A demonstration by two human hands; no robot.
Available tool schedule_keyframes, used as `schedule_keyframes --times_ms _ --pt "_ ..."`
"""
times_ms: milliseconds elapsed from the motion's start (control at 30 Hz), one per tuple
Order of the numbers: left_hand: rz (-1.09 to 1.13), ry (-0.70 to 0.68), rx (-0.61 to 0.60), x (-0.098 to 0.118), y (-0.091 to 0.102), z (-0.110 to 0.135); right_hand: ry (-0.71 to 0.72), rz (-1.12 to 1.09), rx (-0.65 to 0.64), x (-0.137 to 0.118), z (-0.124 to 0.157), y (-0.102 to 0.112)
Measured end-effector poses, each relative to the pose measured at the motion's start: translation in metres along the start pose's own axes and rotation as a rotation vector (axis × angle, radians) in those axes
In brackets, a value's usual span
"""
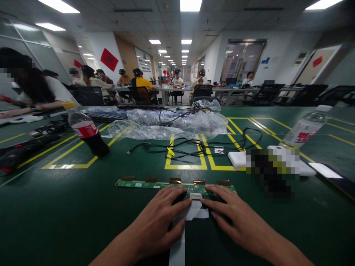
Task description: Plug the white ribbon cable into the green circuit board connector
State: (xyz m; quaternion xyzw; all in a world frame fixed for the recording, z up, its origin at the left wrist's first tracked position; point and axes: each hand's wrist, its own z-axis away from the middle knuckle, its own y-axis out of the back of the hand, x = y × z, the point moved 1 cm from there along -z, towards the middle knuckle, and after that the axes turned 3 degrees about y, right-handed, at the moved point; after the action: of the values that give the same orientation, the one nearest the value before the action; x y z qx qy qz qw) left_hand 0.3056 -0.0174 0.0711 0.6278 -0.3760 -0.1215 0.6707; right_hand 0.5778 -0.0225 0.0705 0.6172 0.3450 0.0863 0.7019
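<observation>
A long, narrow green circuit board lies crosswise on the green table, with several brown tabs along its far edge. A white flat ribbon cable runs from the near table edge up to a white connector at the board's middle. My left hand reaches in with fingers stretched over the board, its index fingertip at the connector's left side. From the other side, my right hand has its fingers spread, index fingertip at the connector's right end. Whether the connector is fully seated cannot be made out.
Beyond the board lie a black cable and crumpled clear plastic wrap. A cola bottle stands left; a clear labelled bottle, a white device and a phone are right. People sit at far tables.
</observation>
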Motion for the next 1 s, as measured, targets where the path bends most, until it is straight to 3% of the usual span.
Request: schedule_keyframes --times_ms 667,1000 --pt "0.019 0.01 0.027 -0.0011 -0.0041 0.0005 0.007 0.003 0.007 0.0002 0.0008 0.0014" --pt "0.041 -0.008 0.049 -0.0029 0.0028 0.0006 0.039 -0.037 0.076 0.0082 0.0027 0.0049"
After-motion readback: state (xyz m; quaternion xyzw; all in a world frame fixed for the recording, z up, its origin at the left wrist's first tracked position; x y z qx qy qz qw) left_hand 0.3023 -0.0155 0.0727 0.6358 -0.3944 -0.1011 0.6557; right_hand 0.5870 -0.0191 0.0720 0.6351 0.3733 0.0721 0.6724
